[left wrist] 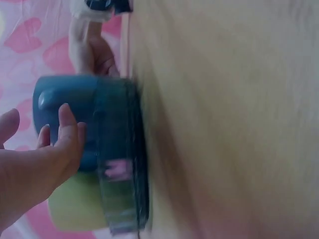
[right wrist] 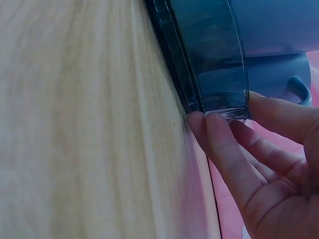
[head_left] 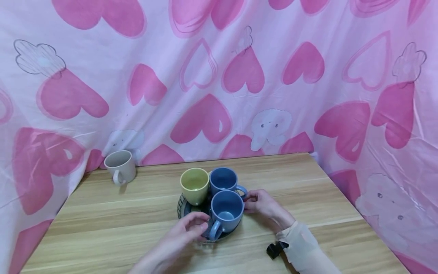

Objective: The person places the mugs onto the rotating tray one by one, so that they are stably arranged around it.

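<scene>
On the table stands a round tray (head_left: 180, 208) with a dark base and a clear wall. It bears a yellow-green mug (head_left: 195, 188), a dark blue mug (head_left: 223, 180) and, in front, a lighter blue mug (head_left: 227, 213) whose handle points toward me. My right hand (head_left: 265, 205) pinches the tray's right edge; in the right wrist view thumb and fingers (right wrist: 224, 142) meet at the clear wall. The left hand (head_left: 186, 230) hovers at the tray's front left, beside the front mug's handle, its fingers loosely bent around nothing. The left wrist view is blurred.
A beige mug (head_left: 121, 167) stands at the table's back left corner, apart from the tray. Pink heart-patterned cloth (head_left: 205, 118) hangs behind the wooden table (head_left: 113, 228) and along its sides. A black strap device (head_left: 275, 250) sits at the right wrist.
</scene>
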The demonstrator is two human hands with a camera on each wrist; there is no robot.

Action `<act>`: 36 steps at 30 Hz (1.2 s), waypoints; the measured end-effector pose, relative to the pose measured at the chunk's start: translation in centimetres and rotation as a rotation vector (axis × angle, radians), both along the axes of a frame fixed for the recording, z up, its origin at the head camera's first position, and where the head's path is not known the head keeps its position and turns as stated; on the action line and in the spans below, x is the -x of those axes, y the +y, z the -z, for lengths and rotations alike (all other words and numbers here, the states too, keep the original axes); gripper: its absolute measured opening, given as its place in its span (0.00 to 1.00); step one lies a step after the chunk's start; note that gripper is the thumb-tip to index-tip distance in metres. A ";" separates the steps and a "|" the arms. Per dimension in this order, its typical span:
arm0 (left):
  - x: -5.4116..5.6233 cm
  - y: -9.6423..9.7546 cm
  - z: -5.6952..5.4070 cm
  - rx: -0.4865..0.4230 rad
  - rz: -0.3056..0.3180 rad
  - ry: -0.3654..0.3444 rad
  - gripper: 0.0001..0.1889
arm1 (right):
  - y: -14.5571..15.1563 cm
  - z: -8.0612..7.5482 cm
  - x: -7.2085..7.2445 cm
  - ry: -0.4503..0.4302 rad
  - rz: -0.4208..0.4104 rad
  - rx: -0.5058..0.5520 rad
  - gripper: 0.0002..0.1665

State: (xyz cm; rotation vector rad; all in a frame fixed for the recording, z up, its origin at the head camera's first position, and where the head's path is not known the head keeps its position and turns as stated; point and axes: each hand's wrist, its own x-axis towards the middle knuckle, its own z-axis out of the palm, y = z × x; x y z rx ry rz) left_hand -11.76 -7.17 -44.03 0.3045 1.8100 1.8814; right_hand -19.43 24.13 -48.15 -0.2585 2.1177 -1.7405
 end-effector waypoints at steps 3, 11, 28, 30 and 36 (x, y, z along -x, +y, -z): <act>0.5 -1.6 -0.5 0.068 -0.063 0.082 0.25 | 0.0 0.1 0.0 -0.003 -0.002 -0.025 0.09; 4.4 -7.7 -1.8 0.236 -0.333 0.172 0.27 | 0.0 0.3 0.2 0.007 0.002 -0.012 0.09; 10.8 -17.7 -0.3 0.621 -0.801 0.447 0.22 | 0.4 0.4 0.3 0.009 -0.022 -0.003 0.10; 11.3 -17.8 -0.4 0.639 -0.840 0.447 0.23 | 0.4 0.3 0.3 0.007 -0.022 -0.007 0.10; 12.3 -18.3 -0.3 0.658 -0.918 0.439 0.22 | 0.2 0.1 0.3 -0.003 -0.008 -0.008 0.10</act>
